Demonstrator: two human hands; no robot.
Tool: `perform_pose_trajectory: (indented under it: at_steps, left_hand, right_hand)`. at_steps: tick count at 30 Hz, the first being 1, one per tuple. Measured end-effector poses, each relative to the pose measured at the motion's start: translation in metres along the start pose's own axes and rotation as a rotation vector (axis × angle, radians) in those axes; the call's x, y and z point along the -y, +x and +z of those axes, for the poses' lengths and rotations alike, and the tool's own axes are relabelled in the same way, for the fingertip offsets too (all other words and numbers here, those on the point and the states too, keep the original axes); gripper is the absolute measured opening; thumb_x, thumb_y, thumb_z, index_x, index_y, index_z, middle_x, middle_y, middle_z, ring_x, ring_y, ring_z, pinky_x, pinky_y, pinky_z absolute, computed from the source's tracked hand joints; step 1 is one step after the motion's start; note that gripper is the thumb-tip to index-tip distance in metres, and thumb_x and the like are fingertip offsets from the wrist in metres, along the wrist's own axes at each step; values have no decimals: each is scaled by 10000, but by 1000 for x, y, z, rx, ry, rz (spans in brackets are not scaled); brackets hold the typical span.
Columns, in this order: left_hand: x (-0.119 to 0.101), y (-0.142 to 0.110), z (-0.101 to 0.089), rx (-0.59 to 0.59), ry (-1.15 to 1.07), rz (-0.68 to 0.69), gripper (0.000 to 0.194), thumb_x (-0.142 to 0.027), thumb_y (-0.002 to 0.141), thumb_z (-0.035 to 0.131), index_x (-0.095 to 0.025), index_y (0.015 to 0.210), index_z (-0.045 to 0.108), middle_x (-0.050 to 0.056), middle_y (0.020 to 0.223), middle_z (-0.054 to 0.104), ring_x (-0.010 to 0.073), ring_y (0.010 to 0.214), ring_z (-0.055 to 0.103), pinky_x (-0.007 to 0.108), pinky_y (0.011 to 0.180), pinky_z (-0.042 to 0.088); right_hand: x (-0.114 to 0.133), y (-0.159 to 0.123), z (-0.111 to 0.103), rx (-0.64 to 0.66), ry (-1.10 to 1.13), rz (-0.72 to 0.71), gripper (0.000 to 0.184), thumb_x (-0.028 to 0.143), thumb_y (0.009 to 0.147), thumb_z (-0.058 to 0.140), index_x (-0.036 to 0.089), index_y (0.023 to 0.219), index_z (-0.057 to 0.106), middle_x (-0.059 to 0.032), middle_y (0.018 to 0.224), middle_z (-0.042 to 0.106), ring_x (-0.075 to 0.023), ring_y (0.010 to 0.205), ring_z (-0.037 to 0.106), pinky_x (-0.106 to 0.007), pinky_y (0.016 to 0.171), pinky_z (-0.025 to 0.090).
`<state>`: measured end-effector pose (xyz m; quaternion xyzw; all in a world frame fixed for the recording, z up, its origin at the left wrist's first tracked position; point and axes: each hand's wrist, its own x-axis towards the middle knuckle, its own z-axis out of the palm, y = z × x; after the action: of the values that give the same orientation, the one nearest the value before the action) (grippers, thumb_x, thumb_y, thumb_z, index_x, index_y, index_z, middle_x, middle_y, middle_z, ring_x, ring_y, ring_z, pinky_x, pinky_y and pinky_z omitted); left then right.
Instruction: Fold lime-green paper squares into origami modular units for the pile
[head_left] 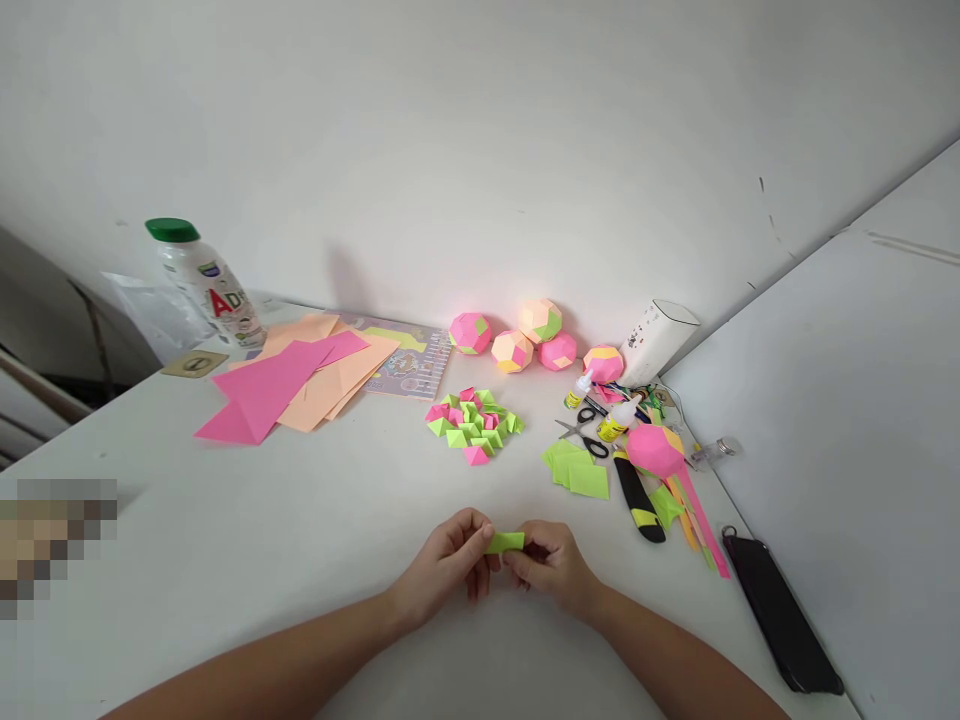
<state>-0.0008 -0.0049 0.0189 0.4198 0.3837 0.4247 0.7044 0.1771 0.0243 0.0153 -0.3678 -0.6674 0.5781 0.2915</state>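
A small strip of folded green paper [505, 542] is held between my two hands above the near part of the table. My left hand [459, 556] pinches its left end, thumb on top. At the other end, my right hand [553, 566] has its fingers closed on the paper. Beyond my hands lies a pile of small folded green and pink paper pieces [475, 424]. Several flat green paper squares [588, 478] rest to the right of that pile.
Scissors [582, 430], yellow glue bottles [618, 420], a cutter [637, 495] and a black phone [780, 610] lie right. Paper balls [511, 350] sit by the wall. Pink sheets [274, 390] and a green-capped white bottle [214, 290] stand left. A blurred patch [49, 540] covers the left edge.
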Motion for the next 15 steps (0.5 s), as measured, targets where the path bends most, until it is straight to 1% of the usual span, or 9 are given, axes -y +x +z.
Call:
perform_pose_trajectory:
  at_steps: [3, 7, 15]
  left_hand:
    - [0, 0, 0, 5, -3, 6, 300, -459, 839, 468, -172, 765, 423, -18, 640, 566, 81, 426, 517, 203, 400, 403]
    - [-2, -1, 0, 14, -29, 22, 302, -460, 848, 447, -169, 770, 428, -8, 672, 565, 92, 450, 539, 212, 406, 411]
    - [-1, -1, -1, 4, -25, 20, 306, -459, 843, 455, -168, 755, 425, -20, 672, 533, 86, 428, 536, 211, 397, 401]
  right_hand:
    - [1, 0, 1, -16, -16, -27, 178, 277, 786, 601, 133, 682, 608, 9, 613, 537, -85, 450, 520, -204, 422, 440]
    - [2, 2, 2, -42, -7, -37, 179, 274, 790, 602, 135, 678, 614, 12, 584, 532, -84, 437, 516, -198, 410, 434]
    - [1, 1, 3, -54, -64, -64, 169, 262, 803, 590, 136, 698, 631, 8, 576, 545, -82, 432, 519, -194, 417, 437]
